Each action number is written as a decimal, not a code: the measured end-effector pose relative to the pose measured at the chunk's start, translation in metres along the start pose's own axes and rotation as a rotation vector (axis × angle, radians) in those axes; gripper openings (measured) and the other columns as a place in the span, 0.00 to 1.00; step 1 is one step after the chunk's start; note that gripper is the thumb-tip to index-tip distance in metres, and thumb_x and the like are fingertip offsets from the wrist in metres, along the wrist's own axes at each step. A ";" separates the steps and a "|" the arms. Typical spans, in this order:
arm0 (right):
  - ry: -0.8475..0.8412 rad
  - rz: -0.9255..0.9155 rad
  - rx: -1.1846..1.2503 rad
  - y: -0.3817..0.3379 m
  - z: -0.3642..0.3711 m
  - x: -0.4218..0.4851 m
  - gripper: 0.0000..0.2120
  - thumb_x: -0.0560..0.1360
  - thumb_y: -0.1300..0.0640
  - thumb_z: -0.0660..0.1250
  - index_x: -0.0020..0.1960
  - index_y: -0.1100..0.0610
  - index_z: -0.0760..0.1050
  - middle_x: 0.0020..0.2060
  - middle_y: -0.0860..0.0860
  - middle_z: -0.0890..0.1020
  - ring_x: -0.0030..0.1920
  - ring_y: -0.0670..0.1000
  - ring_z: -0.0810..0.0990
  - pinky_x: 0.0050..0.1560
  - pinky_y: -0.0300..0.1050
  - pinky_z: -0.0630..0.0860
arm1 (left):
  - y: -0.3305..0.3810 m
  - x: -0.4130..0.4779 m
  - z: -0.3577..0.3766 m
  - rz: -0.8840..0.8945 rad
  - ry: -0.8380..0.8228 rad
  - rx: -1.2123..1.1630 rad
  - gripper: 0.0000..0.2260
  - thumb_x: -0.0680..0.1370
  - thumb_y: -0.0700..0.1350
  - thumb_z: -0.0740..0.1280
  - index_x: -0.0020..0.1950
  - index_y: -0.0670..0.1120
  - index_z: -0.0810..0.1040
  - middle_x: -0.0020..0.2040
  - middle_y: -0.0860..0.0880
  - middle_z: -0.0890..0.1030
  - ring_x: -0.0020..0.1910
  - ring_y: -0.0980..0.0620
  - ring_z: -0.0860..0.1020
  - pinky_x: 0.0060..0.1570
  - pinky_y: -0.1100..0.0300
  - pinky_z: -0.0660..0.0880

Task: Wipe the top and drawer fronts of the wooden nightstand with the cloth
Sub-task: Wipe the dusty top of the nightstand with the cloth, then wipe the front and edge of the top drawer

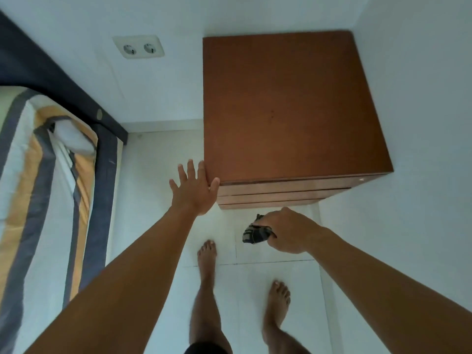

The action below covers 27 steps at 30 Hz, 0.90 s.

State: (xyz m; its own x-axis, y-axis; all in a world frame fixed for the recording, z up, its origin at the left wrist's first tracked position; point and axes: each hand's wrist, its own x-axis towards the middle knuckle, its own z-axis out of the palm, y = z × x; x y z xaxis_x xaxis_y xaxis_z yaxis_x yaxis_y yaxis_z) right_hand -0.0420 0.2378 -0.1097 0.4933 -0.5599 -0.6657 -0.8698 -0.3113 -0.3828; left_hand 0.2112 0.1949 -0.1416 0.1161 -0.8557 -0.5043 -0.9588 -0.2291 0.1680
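Wiping looks not yet begun, I judge. At the nightstand's (288, 106) near left corner the left hand (195, 194) rests with fingers spread wide. The right hand (288, 231) grips the bunched dark cloth (255, 232) just in front of its drawer fronts (281, 194). Next, the cloth must rise onto the nightstand's top. No readable brand or writing shows.

We look straight down on the wooden nightstand (291, 106) in a white corner. Our left hand (195, 191) spreads flat, fingers straight, at its front left corner. Our right hand (287, 229) grips a bunched dark cloth (255, 233) below the drawer fronts (278, 194). Bare feet stand on white tiles (158, 200); a striped mattress (38, 175) lies left.
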 end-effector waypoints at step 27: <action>0.597 0.359 0.010 0.117 0.049 0.001 0.43 0.77 0.53 0.68 0.83 0.53 0.44 0.82 0.54 0.49 0.69 0.68 0.69 0.58 0.62 0.77 | 0.048 -0.041 0.098 -0.119 0.405 -0.132 0.28 0.83 0.58 0.60 0.80 0.51 0.61 0.82 0.41 0.56 0.79 0.36 0.60 0.69 0.35 0.68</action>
State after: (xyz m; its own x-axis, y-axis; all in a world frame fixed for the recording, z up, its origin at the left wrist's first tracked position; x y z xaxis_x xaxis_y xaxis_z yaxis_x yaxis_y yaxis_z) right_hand -0.1428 0.2383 -0.1863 0.0848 -0.9541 -0.2872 -0.9769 -0.0229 -0.2124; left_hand 0.1354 0.2642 -0.1959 0.3408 -0.9266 -0.1588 -0.8945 -0.3716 0.2488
